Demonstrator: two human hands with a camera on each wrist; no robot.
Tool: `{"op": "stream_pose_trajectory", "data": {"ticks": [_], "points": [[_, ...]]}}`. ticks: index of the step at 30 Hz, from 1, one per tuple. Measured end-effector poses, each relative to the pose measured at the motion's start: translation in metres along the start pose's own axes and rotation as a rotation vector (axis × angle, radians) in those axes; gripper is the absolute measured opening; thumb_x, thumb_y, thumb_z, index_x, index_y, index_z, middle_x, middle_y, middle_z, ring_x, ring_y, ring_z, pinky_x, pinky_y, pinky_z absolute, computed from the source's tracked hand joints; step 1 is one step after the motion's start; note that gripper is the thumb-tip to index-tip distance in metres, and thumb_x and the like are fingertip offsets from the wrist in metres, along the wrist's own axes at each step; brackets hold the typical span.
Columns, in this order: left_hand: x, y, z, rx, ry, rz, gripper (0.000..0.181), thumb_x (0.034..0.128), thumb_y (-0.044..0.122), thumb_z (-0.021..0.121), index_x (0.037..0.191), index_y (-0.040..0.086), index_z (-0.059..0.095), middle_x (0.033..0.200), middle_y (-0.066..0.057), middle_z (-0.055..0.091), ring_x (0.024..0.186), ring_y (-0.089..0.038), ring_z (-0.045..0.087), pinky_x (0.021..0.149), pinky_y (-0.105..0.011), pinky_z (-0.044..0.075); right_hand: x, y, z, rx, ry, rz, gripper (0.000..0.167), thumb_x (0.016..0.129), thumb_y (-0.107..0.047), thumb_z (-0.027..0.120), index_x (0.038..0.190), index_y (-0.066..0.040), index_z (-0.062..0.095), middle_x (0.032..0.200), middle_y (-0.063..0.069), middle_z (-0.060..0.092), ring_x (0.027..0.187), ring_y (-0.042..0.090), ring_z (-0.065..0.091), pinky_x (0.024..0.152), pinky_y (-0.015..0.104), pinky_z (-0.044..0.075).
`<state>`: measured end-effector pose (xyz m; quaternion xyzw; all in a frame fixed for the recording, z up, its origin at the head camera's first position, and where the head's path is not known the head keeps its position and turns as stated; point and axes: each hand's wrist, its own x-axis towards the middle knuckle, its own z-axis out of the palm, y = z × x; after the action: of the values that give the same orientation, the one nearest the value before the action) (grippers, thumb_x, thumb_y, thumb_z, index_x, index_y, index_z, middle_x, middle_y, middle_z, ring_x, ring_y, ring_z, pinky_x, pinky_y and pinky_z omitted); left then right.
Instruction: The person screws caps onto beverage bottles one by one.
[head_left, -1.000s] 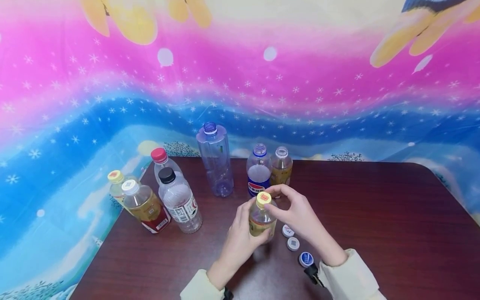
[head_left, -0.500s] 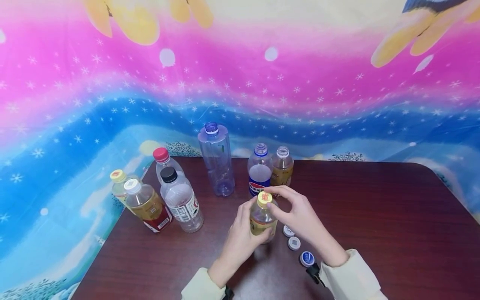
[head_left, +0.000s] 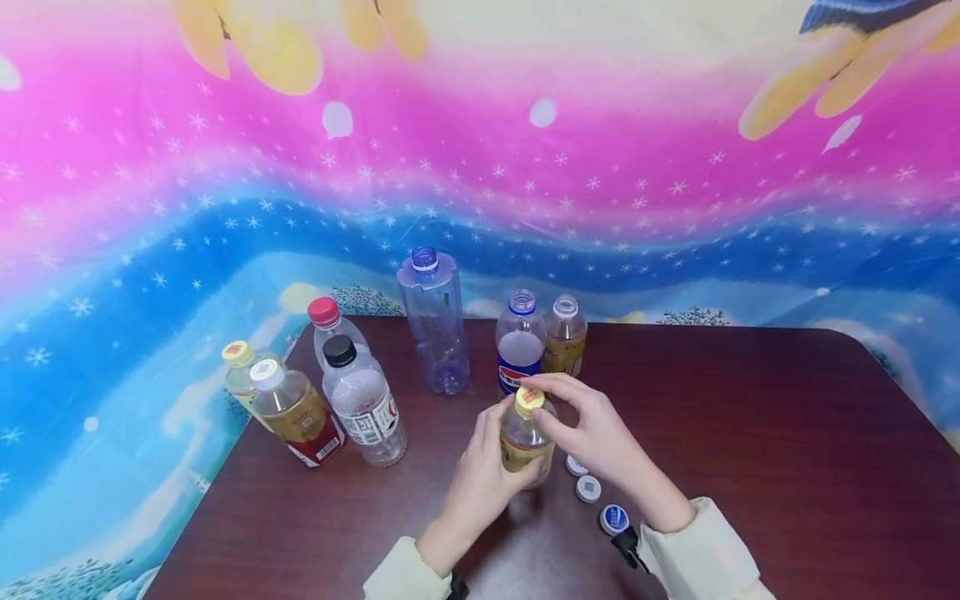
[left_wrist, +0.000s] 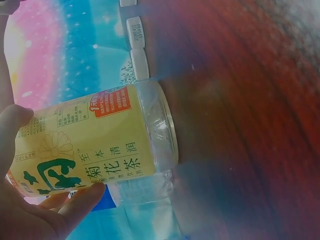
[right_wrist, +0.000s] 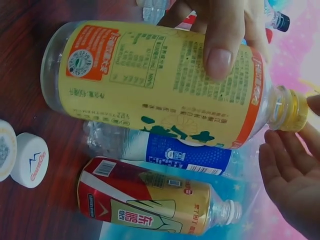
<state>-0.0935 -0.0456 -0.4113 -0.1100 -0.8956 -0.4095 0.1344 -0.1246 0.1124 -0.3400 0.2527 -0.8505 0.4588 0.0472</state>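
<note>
Gripping a clear, yellow-labelled, green-lettered bottle [right_wrist: 135, 82] in the curled left hand [head_left: 480, 475], pinching its yellow cap [head_left: 529, 401] above those fingers with the right hand [head_left: 597, 427]

Indoor setup: table [head_left: 750, 450], snowflake-print backdrop [head_left: 480, 150]

The person wears pale cream sleeves: the left sleeve [head_left: 406, 572] and right sleeve [head_left: 701, 546] look plain, roomy and softly creased. A black strap [head_left: 628, 551] juts from the right one's left edge; a smaller black piece [head_left: 457, 587] shows at the left one's right edge. The left hand [head_left: 476, 479] and right hand [head_left: 595, 425] are bare.
</note>
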Motion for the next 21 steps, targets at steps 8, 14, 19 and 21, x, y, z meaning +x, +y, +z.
{"op": "stream_pose_trajectory", "data": {"ticks": [8,14,19,21], "points": [[-0.0003,0.0001,0.0007,0.000,0.009,0.000,0.080,0.0754,0.026,0.079,0.141,0.015,0.035,0.130,-0.009,0.052,0.109,-0.024,0.061,0.085,-0.042,0.054,0.0049,-0.0041,0.0035,0.021,0.078,0.051,0.031,0.083,-0.005,0.071,0.114,-0.006,0.067,0.108,0.006,0.067,0.098,0.017,0.063,0.082,0.037,0.057],[-0.0002,-0.0004,0.0015,0.001,0.015,0.008,0.081,0.0747,0.026,0.080,0.141,0.016,0.035,0.129,-0.008,0.052,0.109,-0.024,0.061,0.085,-0.041,0.054,0.0080,-0.0041,0.0077,-0.006,0.106,0.069,0.028,0.081,-0.008,0.074,0.107,-0.005,0.068,0.102,0.006,0.064,0.091,0.015,0.061,0.078,0.032,0.057],[0.0003,-0.0007,0.0012,0.004,0.020,0.016,0.081,0.0742,0.025,0.080,0.140,0.015,0.035,0.128,-0.009,0.052,0.109,-0.024,0.062,0.086,-0.041,0.054,0.0065,-0.0033,0.0056,-0.051,0.054,0.021,0.035,0.083,-0.007,0.070,0.117,-0.006,0.065,0.111,0.005,0.064,0.101,0.018,0.061,0.085,0.033,0.054],[0.0005,-0.0006,0.0008,0.005,0.018,0.016,0.081,0.0742,0.025,0.080,0.140,0.015,0.035,0.128,-0.008,0.052,0.109,-0.024,0.062,0.086,-0.041,0.054,0.0051,-0.0024,0.0041,-0.073,0.040,0.006,0.036,0.084,-0.007,0.068,0.119,-0.007,0.065,0.112,0.003,0.064,0.104,0.018,0.060,0.088,0.035,0.053]]}}
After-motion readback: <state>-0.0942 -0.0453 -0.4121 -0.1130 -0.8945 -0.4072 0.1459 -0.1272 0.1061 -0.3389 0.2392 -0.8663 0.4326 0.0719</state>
